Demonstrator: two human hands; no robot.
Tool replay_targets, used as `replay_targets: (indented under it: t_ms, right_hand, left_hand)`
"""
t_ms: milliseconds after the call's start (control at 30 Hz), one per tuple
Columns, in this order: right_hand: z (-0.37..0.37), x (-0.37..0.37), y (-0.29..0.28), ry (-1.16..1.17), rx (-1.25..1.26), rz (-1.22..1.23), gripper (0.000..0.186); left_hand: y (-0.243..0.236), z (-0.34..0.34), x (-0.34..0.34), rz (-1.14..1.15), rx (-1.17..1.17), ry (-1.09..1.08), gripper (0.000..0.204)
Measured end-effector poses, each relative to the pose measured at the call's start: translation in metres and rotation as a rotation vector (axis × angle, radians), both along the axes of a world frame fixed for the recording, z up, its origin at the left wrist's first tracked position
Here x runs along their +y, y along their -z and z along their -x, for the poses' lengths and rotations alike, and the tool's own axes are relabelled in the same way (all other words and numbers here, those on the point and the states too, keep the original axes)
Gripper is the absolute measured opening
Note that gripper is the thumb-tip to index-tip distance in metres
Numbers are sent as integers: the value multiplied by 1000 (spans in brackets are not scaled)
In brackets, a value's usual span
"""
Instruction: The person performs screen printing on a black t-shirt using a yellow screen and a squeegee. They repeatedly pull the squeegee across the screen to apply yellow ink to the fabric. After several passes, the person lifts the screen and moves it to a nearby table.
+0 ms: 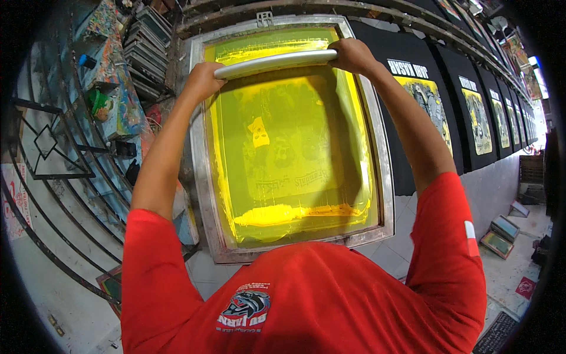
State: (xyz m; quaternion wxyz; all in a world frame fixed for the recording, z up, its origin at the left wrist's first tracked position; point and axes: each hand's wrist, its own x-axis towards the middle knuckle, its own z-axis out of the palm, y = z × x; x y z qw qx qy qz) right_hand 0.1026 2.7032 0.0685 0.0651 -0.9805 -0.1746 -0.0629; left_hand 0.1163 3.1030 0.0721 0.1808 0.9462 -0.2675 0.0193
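A large screen printing frame (386, 177) with a metal border lies before me, its mesh (265, 171) coated yellow-green. Across the far part of the mesh is a long pale squeegee (277, 64). My left hand (204, 81) is closed on its left end and my right hand (354, 56) on its right end. Bright yellow ink (265, 215) forms a thick band along the near side of the mesh, and more streaks lie beyond the squeegee. A faint stencil picture shows through the middle. The squeegee's lower edge is hidden from me.
Black printed shirts (421, 100) lie in a long row to the right. Stacked frames (147, 50) stand at the far left, near a paint-stained shelf (121, 112). Curved metal bars (76, 206) run along the left. Small frames (498, 243) rest on the floor at right.
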Motion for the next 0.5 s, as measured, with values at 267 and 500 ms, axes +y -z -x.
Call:
replay_targets:
  t_ms: [267,500]
  right_hand:
    - [245,10,-42,77,125,14,23]
    - [449,32,-10,109,121,-190,34]
  left_hand:
    - [-12,240,27,106,-1,-19,37]
    - [12,430,28,7,186,28,49]
